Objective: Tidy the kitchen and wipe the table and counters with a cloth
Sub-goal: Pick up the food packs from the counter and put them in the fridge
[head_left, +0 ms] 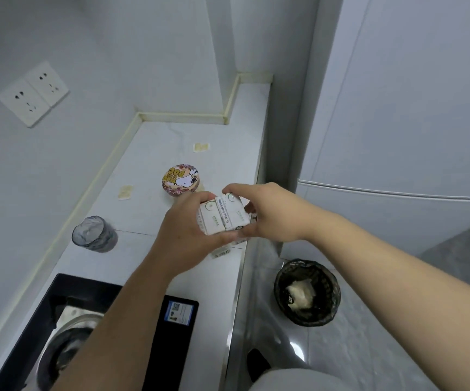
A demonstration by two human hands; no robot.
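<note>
The tall pale fridge (pixel 397 131) stands right of the white worktop (pixel 171 136), with a gap of floor between them where a dark wastebasket (pixel 307 292) sits. That gap is the main hazard. The white packet (pixel 222 215) is held just above the worktop's right edge, so a slip would likely send it to the floor or into the bin. The black hob (pixel 177 348) lies under the left forearm, and a careless sweep across it could catch the pan there. The left hand (pixel 184 230) wraps the packet's near-left side and the right hand (pixel 270 213) pinches its far-right side, so both are grasping it. A second flat piece (pixel 221 253) with a barcode strip lies beneath and could be dragged off. The round tin (pixel 181 179) just beyond the hands might be knocked. So might the ribbed glass (pixel 95 234) further left, and it would break. No cloth is in view, so wiping looks some way off. Two yellowish sticker remnants (pixel 201 147) may resist wiping. Writing: the tin lid reads "DOG" in yellow, upside down from here, beside a cartoon beagle. The packet's strip of small print and the hob's blue label (pixel 178 312) are too small to read.
</note>
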